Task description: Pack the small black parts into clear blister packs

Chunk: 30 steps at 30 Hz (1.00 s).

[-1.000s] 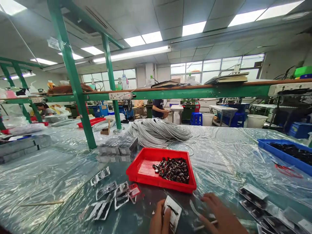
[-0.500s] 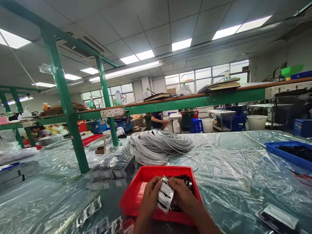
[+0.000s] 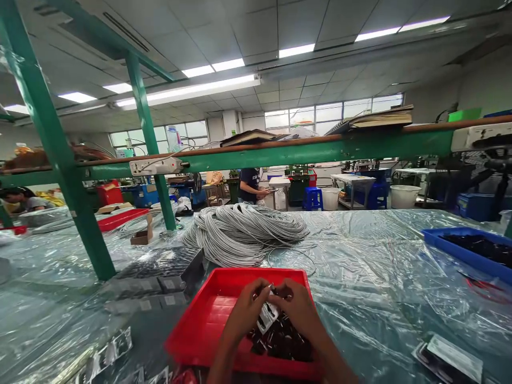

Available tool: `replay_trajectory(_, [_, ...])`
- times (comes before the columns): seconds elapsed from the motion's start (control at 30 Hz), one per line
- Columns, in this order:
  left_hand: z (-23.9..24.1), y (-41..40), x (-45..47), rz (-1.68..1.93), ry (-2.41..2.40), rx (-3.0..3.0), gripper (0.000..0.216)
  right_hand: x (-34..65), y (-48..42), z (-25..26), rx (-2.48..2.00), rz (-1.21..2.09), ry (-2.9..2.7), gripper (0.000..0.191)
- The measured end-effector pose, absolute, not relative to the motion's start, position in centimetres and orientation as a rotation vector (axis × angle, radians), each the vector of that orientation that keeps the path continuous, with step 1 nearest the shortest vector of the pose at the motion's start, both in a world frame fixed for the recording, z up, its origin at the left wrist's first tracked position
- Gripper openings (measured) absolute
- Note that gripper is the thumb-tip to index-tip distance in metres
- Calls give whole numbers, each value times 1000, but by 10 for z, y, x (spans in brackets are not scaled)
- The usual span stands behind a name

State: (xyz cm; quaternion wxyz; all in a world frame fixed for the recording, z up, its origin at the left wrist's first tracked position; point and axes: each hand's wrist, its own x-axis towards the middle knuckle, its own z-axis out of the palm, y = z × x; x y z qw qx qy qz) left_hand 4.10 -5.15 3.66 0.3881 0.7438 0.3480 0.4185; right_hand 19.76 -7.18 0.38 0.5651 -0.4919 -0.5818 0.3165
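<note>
Both hands meet above a red tray (image 3: 196, 314) on the plastic-covered table. My left hand (image 3: 248, 309) is closed, pinching the upper left part of a small clear plastic bag (image 3: 267, 318) with dark marks or contents. My right hand (image 3: 295, 304) has its fingers closed at the bag's top edge, near the left fingertips. The fingers hide the top of the bag. Beneath the hands, small dark pieces (image 3: 286, 344) with shiny bits fill the right side of the tray.
A coil of grey cable (image 3: 244, 232) lies behind the tray. Dark boxes (image 3: 160, 272) sit to the left, flat clear packets (image 3: 106, 354) at front left. A blue tray (image 3: 468, 248) of dark parts stands right. A green post (image 3: 60, 138) rises at left; a person (image 3: 251, 186) stands beyond.
My fingers have come together at the top of the bag, which is now more covered by them. The view has shifted, showing more of the dark pieces in the tray.
</note>
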Motion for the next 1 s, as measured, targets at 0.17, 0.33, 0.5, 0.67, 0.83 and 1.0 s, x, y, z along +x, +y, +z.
replay_trajectory(0.17, [43, -56, 34, 935, 847, 1950, 29, 207, -72, 3, -1029, 1045, -1312, 25])
replay_trajectory(0.33, [47, -57, 31, 902, 868, 1940, 27, 209, -74, 1, -980, 1058, -1292, 30])
replay_trajectory(0.5, [35, -51, 34, 922, 870, 1762, 32, 209, -70, -2, -979, 964, -1312, 37])
replay_trajectory(0.67, [29, -42, 31, 1069, 1048, 1695, 33, 223, -63, -7, -1039, 1002, -1220, 41])
replay_trajectory(0.83, [33, -35, 18, 1194, 1064, 1598, 37, 234, -62, -3, -1244, 699, -1422, 28])
replay_trajectory(1.0, [35, -42, 27, 1080, 868, 1541, 44, 208, -66, 3, -1109, 1000, -1323, 38])
